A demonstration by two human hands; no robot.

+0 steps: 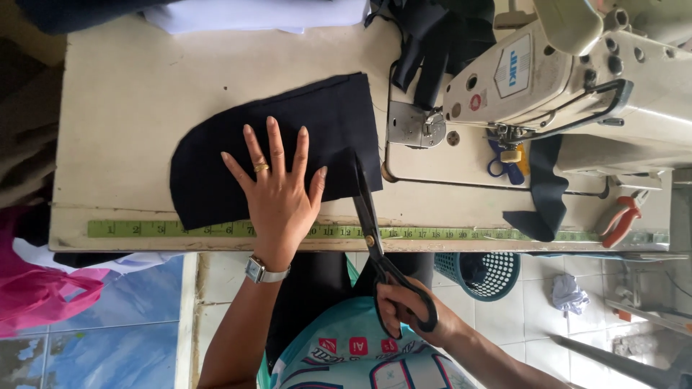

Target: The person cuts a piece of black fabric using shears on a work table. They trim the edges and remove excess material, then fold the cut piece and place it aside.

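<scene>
Right hand (407, 311): nearest to us, low in the head view, our grip is clenched through the black loops of the scissors (375, 241), angling the blades up over the tabletop edge.
Tabletop (122, 101): largest surface we see, pale and worn, carrying the cloth, the machine and the tape.
Sewing machine (569, 72): cream body on the right side of the tabletop, its needle end above a metal plate (409, 124), well apart from our hands.
Dark fabric (288, 122): a navy piece with one rounded end, lying flat left of the plate; we judge it is spread out so the blades can meet a smooth edge.
Left hand (280, 191): fingers fanned and pressed flat on the fabric, holding nothing; we take it as a weight against slipping. A ring and a wristwatch (261, 271) show.
Scissors: blades parted slightly, tips resting at the fabric's right edge, just beside our left thumb.
Tape measure (173, 229): green strip along the near edge of the tabletop, partly under our left wrist.
Basket (479, 275): teal mesh, on the tiled floor below.
Pliers (618, 220): orange-handled, at the far right edge.
Small blue snips (501, 167): under the machine's arm.
</scene>
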